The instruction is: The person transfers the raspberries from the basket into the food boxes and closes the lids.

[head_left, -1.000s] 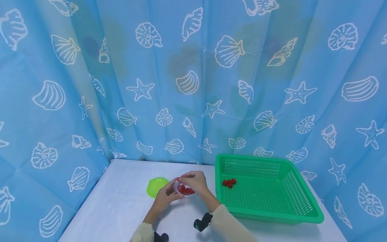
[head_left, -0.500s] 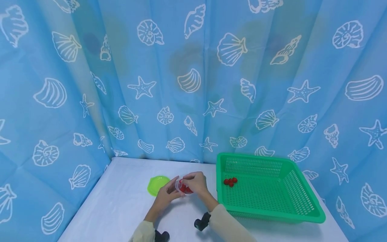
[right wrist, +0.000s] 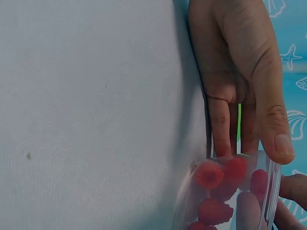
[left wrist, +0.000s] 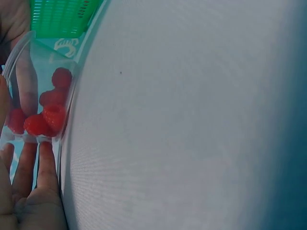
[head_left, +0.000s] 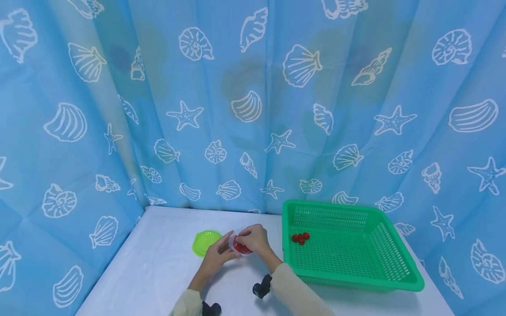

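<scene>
In the head view my left hand (head_left: 215,256) holds a clear plastic container (left wrist: 43,52) from its left side. Its thumb (right wrist: 278,124) lies over the rim, with fingers (left wrist: 47,167) against the wall. Several red raspberries (right wrist: 213,211) lie inside, seen through the plastic. My right hand (head_left: 254,239) reaches over the rim from the right. One finger (left wrist: 26,86) goes down inside the container, its tip at a raspberry (right wrist: 259,181) that sits higher than the others. The right fingertips pinch this raspberry, partly hidden in the head view.
A lime-green lid (head_left: 205,242) lies on the white table (head_left: 146,263), left of the hands. To the right stands a green plastic basket (head_left: 352,281) with several raspberries (head_left: 301,238) in its left corner. A blue shell-patterned curtain (head_left: 253,131) closes off the back and sides.
The right hand's fingertips have lowered a raspberry from the container's rim to inside it. The left hand and container have hardly moved; the lid and basket stay put.
</scene>
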Tool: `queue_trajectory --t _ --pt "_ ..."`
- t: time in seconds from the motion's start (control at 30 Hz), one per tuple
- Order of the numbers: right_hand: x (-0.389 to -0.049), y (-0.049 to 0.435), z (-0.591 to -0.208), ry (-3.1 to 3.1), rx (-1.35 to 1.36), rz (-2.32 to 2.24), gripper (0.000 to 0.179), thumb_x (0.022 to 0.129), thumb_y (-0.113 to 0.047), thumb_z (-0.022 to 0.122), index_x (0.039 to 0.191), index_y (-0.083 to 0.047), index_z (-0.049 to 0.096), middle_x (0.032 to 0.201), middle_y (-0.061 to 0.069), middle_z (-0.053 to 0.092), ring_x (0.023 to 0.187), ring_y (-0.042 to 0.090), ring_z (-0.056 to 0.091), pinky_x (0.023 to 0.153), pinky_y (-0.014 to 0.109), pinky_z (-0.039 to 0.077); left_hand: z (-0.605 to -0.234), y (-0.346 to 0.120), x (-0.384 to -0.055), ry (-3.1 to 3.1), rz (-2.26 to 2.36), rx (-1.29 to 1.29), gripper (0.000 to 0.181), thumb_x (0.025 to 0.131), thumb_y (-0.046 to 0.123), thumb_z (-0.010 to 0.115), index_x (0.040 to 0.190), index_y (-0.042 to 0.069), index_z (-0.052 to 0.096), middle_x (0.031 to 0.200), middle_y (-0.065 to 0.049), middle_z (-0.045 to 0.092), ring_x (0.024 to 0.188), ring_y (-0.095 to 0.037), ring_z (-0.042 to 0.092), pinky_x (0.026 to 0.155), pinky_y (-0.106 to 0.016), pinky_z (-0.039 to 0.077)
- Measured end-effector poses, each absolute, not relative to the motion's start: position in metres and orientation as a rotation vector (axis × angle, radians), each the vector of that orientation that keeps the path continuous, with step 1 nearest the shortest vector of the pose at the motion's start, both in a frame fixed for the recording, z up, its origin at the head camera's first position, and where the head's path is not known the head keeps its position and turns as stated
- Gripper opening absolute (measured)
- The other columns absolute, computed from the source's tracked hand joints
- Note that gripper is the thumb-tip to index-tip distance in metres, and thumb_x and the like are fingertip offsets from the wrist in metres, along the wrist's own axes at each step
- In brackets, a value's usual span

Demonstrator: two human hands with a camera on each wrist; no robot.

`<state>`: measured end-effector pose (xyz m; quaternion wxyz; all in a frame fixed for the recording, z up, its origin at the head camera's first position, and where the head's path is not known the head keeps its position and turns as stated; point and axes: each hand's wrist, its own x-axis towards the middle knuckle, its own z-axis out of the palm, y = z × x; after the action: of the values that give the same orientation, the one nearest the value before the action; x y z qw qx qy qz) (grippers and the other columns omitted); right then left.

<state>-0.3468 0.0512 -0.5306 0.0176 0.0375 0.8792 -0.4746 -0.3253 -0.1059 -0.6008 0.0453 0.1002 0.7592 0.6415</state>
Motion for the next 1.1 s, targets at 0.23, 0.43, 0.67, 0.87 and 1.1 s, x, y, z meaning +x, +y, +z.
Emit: queue_trajectory --t 0.23,0.43,0.67,0.87,1.1 --pt "-0.347 0.052 -0.530 2.740 0.110 -1.465 0.010 0.080 -0.015 0.081 0.087 -0.011 0.076 0.083 0.003 0.070 0.079 0.019 0.067 0.070 0.034 0.060 -0.600 -0.104 -0.326 2.294 1.981 0.311 0.082 0.081 0.036 0.079 0.151 0.020 0.039 0.147 -0.006 0.047 0.134 -0.030 0.045 0.100 -0.040 0.046" --pt "-0.345 0.053 -0.530 2.749 0.137 -1.504 0.012 0.080 -0.016 0.080 0.090 -0.011 0.076 0.085 0.003 0.070 0.078 0.018 0.067 0.069 0.033 0.060 -0.598 -0.102 -0.326 2.302 1.984 0.335 0.073 0.084 0.031 0.078 0.147 0.018 0.044 0.145 -0.004 0.050 0.134 -0.028 0.045 0.103 -0.041 0.043" --pt "-0.342 0.056 -0.521 2.748 0.144 -1.579 0.016 0.082 -0.022 0.079 0.095 -0.014 0.075 0.091 0.001 0.071 0.084 0.019 0.067 0.070 0.031 0.059 -0.598 -0.102 -0.327 2.299 1.998 0.344 0.065 0.086 0.022 0.076 0.144 0.016 0.048 0.142 -0.005 0.053 0.134 -0.029 0.045 0.106 -0.046 0.040" --pt "-0.346 0.069 -0.494 2.764 0.017 -1.637 0.016 0.087 -0.024 0.074 0.099 -0.014 0.075 0.095 0.001 0.072 0.089 0.020 0.067 0.077 0.032 0.058 -0.599 -0.102 -0.328 2.309 1.989 0.311 0.068 0.085 0.029 0.076 0.145 0.017 0.047 0.142 -0.003 0.053 0.134 -0.026 0.046 0.106 -0.043 0.041" --pt "-0.351 0.102 -0.462 2.740 -0.026 -1.704 0.019 0.090 -0.024 0.070 0.103 -0.011 0.074 0.097 0.004 0.072 0.092 0.022 0.067 0.081 0.038 0.058 -0.588 -0.102 -0.321 2.290 1.976 0.266 0.070 0.084 0.029 0.077 0.145 0.014 0.047 0.142 -0.006 0.053 0.134 -0.029 0.045 0.105 -0.044 0.042"
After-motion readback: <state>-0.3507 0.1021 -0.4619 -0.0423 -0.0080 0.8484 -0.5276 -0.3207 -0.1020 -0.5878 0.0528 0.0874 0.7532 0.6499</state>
